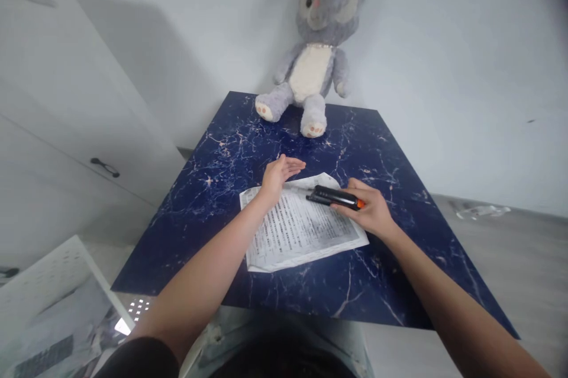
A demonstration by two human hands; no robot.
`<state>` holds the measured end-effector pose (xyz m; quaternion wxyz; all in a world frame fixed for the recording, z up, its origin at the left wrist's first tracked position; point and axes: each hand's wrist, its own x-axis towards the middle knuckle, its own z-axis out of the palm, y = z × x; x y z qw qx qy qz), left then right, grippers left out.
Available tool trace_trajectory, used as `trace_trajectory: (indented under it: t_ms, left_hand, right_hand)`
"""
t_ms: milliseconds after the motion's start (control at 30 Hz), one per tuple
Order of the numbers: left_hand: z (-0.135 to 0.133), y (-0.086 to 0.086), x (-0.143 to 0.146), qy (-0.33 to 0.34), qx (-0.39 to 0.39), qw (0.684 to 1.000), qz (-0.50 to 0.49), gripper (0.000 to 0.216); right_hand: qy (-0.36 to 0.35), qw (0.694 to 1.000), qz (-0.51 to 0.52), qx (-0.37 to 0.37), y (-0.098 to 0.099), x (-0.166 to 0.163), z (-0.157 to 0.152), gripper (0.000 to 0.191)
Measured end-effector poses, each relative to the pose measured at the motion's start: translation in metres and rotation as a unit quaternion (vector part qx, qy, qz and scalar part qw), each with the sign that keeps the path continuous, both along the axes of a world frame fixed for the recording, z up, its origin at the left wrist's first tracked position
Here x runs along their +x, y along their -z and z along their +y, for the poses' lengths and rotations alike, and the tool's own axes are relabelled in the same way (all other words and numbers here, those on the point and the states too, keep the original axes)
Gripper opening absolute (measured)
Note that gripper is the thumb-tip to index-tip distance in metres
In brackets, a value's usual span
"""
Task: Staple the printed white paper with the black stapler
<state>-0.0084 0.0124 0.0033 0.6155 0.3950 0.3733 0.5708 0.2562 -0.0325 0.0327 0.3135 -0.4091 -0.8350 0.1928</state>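
Note:
Printed sheets of paper (297, 227) lie stacked on a dark blue marbled table (199, 248), slightly turned, with uneven edges. My right hand (370, 209) grips a black stapler (335, 196) with an orange part at its rear. The stapler's front points left over the upper right part of the sheets; whether it touches them I cannot tell. Near the far left edge of the paper is my left hand (278, 177), its fingers stretched out to the right and nothing visible in it. Part of the sheets is hidden behind my left hand and forearm.
A grey plush rabbit (313, 70) sits at the table's far edge, leaning on the wall. To the left stand a white cabinet with a black handle (105, 167) and a white perforated container (57, 283). A clear plastic item (483, 211) lies on the floor at right.

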Motion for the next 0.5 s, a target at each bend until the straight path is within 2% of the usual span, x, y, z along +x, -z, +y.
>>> trace_trajectory:
  t_ms: [67, 100, 133, 233, 333, 400, 433, 500]
  left_hand:
    - [-0.003, -0.003, -0.001, 0.009, -0.047, 0.995, -0.091, 0.050]
    - [-0.004, -0.005, -0.001, 0.020, -0.078, 0.987, -0.141, 0.047]
    - [-0.006, -0.006, -0.001, 0.031, -0.109, 0.976, -0.187, 0.046]
    - [-0.010, -0.008, 0.005, 0.041, -0.170, 0.942, -0.286, 0.047]
    - [-0.012, -0.010, 0.010, 0.031, -0.192, 0.926, -0.325, 0.045]
    - [-0.011, -0.010, 0.011, 0.015, -0.197, 0.922, -0.332, 0.043]
    - [-0.010, -0.010, 0.011, 0.005, -0.200, 0.922, -0.332, 0.042]
    - [-0.009, -0.009, 0.011, -0.017, -0.214, 0.923, -0.318, 0.040]
  right_hand:
    - [0.041, 0.991, -0.049, 0.118, -0.012, 0.001, -0.002, 0.023]
    - [0.035, 0.978, -0.096, 0.181, -0.019, 0.001, -0.001, 0.024]
    - [0.011, 0.958, -0.151, 0.243, -0.026, 0.000, 0.001, 0.026]
    - [-0.088, 0.872, -0.270, 0.398, -0.041, -0.011, 0.007, 0.033]
    - [-0.141, 0.818, -0.289, 0.477, -0.043, -0.023, 0.012, 0.033]
    - [-0.150, 0.812, -0.284, 0.487, -0.040, -0.025, 0.014, 0.032]
    - [-0.137, 0.823, -0.276, 0.477, -0.037, -0.024, 0.013, 0.030]
    - [-0.059, 0.877, -0.233, 0.416, -0.031, -0.019, 0.010, 0.022]
